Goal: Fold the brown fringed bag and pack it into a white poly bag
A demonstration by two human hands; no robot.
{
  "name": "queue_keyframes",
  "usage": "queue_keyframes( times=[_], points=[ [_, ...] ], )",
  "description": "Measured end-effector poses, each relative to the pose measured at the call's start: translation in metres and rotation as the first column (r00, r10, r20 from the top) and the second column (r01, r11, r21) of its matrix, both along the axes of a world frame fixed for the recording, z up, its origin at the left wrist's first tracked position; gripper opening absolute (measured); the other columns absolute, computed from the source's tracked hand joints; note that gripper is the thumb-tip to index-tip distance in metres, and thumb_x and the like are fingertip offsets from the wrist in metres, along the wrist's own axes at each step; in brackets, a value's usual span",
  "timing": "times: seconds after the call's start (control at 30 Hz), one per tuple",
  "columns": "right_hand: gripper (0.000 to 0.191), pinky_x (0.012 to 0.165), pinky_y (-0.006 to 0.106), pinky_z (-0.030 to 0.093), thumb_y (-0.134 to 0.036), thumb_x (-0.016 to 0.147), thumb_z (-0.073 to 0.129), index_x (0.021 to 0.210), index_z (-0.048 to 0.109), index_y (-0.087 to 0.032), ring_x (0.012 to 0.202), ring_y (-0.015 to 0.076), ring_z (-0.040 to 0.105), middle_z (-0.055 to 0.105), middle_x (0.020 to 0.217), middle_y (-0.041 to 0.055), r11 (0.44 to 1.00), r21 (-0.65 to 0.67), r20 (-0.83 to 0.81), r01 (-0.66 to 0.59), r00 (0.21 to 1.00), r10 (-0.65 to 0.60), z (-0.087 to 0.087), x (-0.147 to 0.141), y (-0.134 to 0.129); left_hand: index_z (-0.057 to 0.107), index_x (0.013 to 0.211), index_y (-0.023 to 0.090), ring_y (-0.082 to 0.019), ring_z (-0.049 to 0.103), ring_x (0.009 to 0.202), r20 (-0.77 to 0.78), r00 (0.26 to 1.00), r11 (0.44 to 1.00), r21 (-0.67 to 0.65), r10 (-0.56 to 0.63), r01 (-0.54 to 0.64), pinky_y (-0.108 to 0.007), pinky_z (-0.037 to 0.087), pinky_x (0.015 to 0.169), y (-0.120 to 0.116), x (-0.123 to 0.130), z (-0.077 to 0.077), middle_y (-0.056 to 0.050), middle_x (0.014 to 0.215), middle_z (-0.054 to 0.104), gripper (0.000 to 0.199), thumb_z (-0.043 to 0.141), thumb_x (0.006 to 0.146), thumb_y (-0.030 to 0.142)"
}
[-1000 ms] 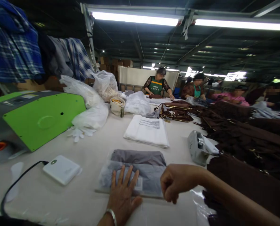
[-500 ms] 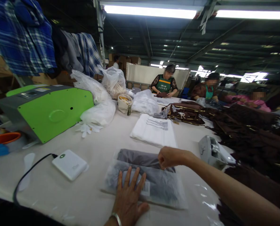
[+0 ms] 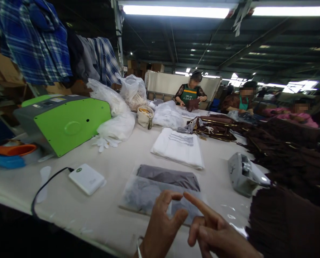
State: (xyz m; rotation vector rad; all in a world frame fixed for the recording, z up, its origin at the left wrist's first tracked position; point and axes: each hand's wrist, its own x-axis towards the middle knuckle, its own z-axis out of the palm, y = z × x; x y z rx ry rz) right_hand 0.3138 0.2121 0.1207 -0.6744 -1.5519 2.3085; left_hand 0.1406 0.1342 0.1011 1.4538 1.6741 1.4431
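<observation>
A long white table fills this work area under a factory roof, and a co-worker in a green apron stands at its far end. On the left are a big green machine, white plastic bags and plaid shirts hanging above them. On the right lies a large pile of dark brown garments.

Nearer to the person, there are a folded white stack, a small white box with a black cable, and a gray-white device. In front of the person, a folded gray garment lies flat inside a clear bag, and the long axis of this bag goes across the table from left to right.

Both hands are at the near edge of the bag. The left hand, with a bangle on the wrist, makes a curved shape, and its thumb and finger are apart. The right hand has the index finger stretched forward over the bag, and this hand reaches further onto it. Neither grip seems clamped on the bag, but I cannot tell if the fingertips touch the film.
</observation>
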Motion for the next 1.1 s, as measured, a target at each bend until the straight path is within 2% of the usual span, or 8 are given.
queue_keyframes(
  times=[0.33, 0.4, 0.53, 0.6, 0.7, 0.77, 0.87, 1.1],
  points=[
    [0.076, 0.042, 0.024, 0.046, -0.055, 0.083, 0.055, 0.148, 0.022, -0.034, 0.043, 0.0098, 0.050, 0.067, 0.079, 0.0013, 0.923, 0.379, 0.270, -0.070, 0.962, -0.038, -0.024, 0.009, 0.000, 0.055, 0.071, 0.018, -0.013, 0.049, 0.069, 0.410, 0.912, 0.993, -0.097, -0.021, 0.066, -0.025, 0.040, 0.067, 0.009, 0.017, -0.007, 0.004, 0.068, 0.053, 0.022, 0.053, 0.086, 0.035],
    [0.056, 0.052, 0.029, 0.052, -0.041, 0.091, 0.045, 0.145, 0.029, -0.038, 0.054, 0.0139, 0.058, 0.068, 0.087, 0.0022, 0.694, 0.700, 0.400, -0.168, 0.897, -0.187, -0.023, 0.013, 0.011, 0.054, 0.068, 0.018, -0.012, 0.048, 0.066, 0.456, 0.890, 0.991, -0.122, 0.010, 0.052, -0.025, 0.039, 0.066, 0.010, 0.019, -0.010, 0.004, 0.065, 0.052, 0.023, 0.054, 0.083, 0.035],
    [0.060, 0.086, 0.043, 0.050, -0.011, 0.089, 0.037, 0.144, 0.034, -0.035, 0.097, 0.0242, 0.063, 0.064, 0.121, 0.0073, -0.098, 0.913, 0.331, -0.397, 0.859, -0.391, -0.019, 0.025, 0.059, 0.056, 0.070, 0.016, -0.012, 0.046, 0.058, 0.645, 0.760, 0.980, -0.188, 0.075, 0.063, -0.024, 0.037, 0.055, 0.018, 0.024, -0.014, 0.002, 0.063, 0.055, 0.026, 0.059, 0.077, 0.041],
    [0.058, 0.093, 0.047, 0.047, -0.010, 0.088, 0.037, 0.142, 0.039, -0.030, 0.113, 0.0279, 0.057, 0.055, 0.136, 0.0097, -0.249, 0.883, 0.237, -0.397, 0.837, -0.494, -0.014, 0.033, 0.086, 0.057, 0.070, 0.016, -0.012, 0.047, 0.057, 0.657, 0.747, 0.981, -0.188, 0.098, 0.037, -0.024, 0.037, 0.053, 0.021, 0.025, -0.015, 0.001, 0.063, 0.055, 0.025, 0.060, 0.076, 0.040],
    [0.042, 0.093, 0.049, 0.047, -0.029, 0.091, 0.043, 0.130, 0.054, -0.024, 0.111, 0.0303, 0.059, 0.061, 0.128, 0.0115, -0.073, 0.963, 0.154, -0.258, 0.755, -0.638, -0.007, 0.043, 0.105, 0.058, 0.068, 0.017, -0.015, 0.056, 0.070, 0.595, 0.802, 0.996, -0.087, 0.050, 0.003, -0.026, 0.044, 0.065, 0.021, 0.021, -0.016, -0.002, 0.075, 0.062, 0.023, 0.060, 0.079, 0.038],
    [0.041, 0.082, 0.043, 0.052, -0.048, 0.089, 0.045, 0.113, 0.066, -0.022, 0.093, 0.0277, 0.066, 0.070, 0.108, 0.0111, 0.337, 0.938, 0.277, -0.079, 0.756, -0.593, -0.006, 0.043, 0.096, 0.060, 0.069, 0.018, -0.020, 0.060, 0.092, 0.566, 0.825, 1.000, 0.001, -0.003, 0.003, -0.030, 0.046, 0.082, 0.018, 0.017, -0.016, -0.007, 0.095, 0.067, 0.023, 0.059, 0.081, 0.038],
    [0.062, 0.064, 0.037, 0.053, -0.073, 0.076, 0.050, 0.093, 0.071, -0.017, 0.074, 0.0254, 0.068, 0.073, 0.087, 0.0120, 0.906, 0.423, 0.390, 0.004, 0.902, -0.186, -0.018, 0.033, 0.062, 0.061, 0.071, 0.019, -0.026, 0.058, 0.111, 0.501, 0.864, 0.999, 0.040, -0.040, 0.023, -0.037, 0.040, 0.099, 0.014, 0.012, -0.018, -0.011, 0.120, 0.064, 0.024, 0.058, 0.083, 0.039],
    [0.056, 0.087, 0.040, 0.048, -0.064, 0.073, 0.064, 0.110, 0.067, -0.022, 0.108, 0.0282, 0.059, 0.067, 0.115, 0.0103, 0.989, -0.037, -0.007, 0.141, 0.990, -0.141, -0.018, -0.013, 0.012, 0.060, 0.077, 0.023, -0.023, 0.049, 0.127, 0.278, 0.949, 0.988, 0.066, -0.150, 0.137, -0.039, 0.035, 0.108, 0.004, 0.018, -0.010, -0.005, 0.130, 0.061, 0.015, 0.055, 0.088, 0.031]
  ],
)
